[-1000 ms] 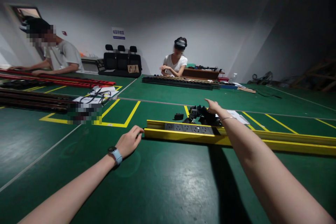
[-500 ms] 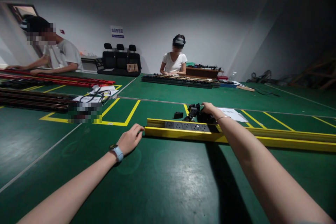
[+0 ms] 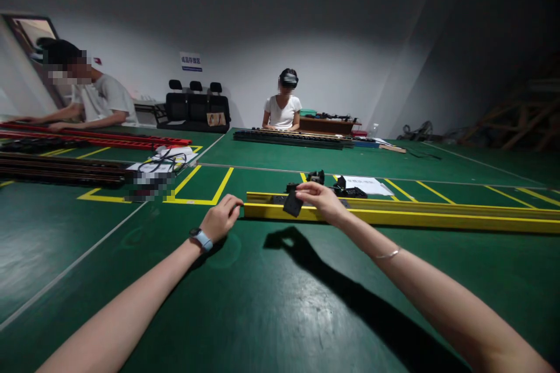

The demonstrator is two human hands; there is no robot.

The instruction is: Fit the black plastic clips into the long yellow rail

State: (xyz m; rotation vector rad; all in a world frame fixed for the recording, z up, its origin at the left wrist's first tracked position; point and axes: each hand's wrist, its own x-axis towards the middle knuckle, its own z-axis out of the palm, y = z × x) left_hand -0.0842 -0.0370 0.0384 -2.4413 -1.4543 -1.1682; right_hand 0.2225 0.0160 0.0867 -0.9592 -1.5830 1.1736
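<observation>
A long yellow channel rail (image 3: 394, 220) lies across the table, with dark socket modules (image 3: 279, 200) inside its left part. My left hand (image 3: 220, 218), wearing a watch, is at the rail's left end with fingers curled together; what the fingertips hold, if anything, is too small to make out. My right hand (image 3: 321, 201) pinches a small flat black square piece (image 3: 293, 203) by its upper edge. This piece is held in front of the rail's left part and hides some of the modules. Loose black parts (image 3: 315, 177) lie just behind the rail.
A white paper sheet (image 3: 365, 185) lies behind the rail on the green table (image 3: 262, 297). At the left are red rails (image 3: 166, 141), dark rails (image 3: 61, 169) and a cable on papers. Two other people sit at the far side and far left, beside more rails (image 3: 284, 138).
My right hand has moved from the black parts behind the rail left and nearer, bringing a black square piece with it. My left hand stays at the rail's end.
</observation>
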